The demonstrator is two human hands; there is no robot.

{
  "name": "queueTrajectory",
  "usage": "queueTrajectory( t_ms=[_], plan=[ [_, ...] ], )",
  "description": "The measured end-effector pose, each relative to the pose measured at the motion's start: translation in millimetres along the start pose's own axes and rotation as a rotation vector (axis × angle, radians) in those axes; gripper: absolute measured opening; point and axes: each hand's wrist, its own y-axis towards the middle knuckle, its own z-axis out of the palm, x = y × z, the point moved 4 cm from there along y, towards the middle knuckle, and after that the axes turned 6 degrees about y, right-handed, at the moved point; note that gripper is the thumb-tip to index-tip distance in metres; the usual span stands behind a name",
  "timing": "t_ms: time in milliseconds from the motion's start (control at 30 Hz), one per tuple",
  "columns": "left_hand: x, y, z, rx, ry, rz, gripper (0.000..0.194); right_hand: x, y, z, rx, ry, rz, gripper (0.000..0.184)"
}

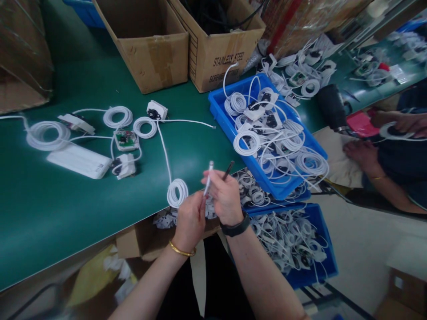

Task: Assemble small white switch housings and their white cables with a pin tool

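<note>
My left hand (191, 220) is closed in a pinch on a thin white cable (208, 182), its end pointing up and away from me. Close against it, my right hand (228, 200) has its fingers curled round a slim dark tool (229, 169), whose kind I cannot make out. The right fingertips also meet the cable. Just beyond my left hand, a coiled white cable (177, 194) lies at the table edge. Its lead runs up to a white housing with black parts (156, 110), beside another coil (144, 127).
A blue tray (213, 106) full of coiled cables overhangs the green table (83, 195); another blue bin (330, 262) sits below. Cardboard boxes (156, 66) line the back. A circuit board (126, 139) and white case (80, 161) lie left. A co-worker's hands (363, 155) are at right.
</note>
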Motion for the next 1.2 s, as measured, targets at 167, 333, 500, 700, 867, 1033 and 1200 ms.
queueTrajectory(
  t_ms=[167,333,500,700,867,1033,1200],
  plan=[
    [4.7,-5.2,4.3,-0.073,0.043,0.09,0.02,6.8,-0.4,1.7,0.134,-0.001,0.07,0.025],
    [8.3,8.0,-25.8,-0.152,-0.339,-0.083,0.042,17.2,-7.3,5.1,0.307,-0.012,0.144,0.023],
    [-0.2,32.8,-39.0,0.018,-0.807,-0.175,0.044,14.8,-14.0,2.6,0.339,-0.132,0.072,0.023],
    [-3.1,35.0,-29.1,-0.015,-0.908,-0.272,0.03,7.5,-15.2,-7.2,0.31,-0.248,-0.034,0.026],
    [-5.4,32.0,-26.3,-0.069,-0.877,-0.292,0.026,3.9,-14.2,-12.3,0.266,-0.264,-0.061,0.025],
    [-6.2,34.3,-27.6,-0.051,-0.813,-0.275,0.024,7.7,-15.1,-11.4,0.257,-0.16,-0.036,0.023],
    [-6.2,35.2,-27.7,0.043,-0.98,-0.238,0.019,11.8,-18.5,-11.8,0.315,-0.098,0.055,0.023]
  ],
)
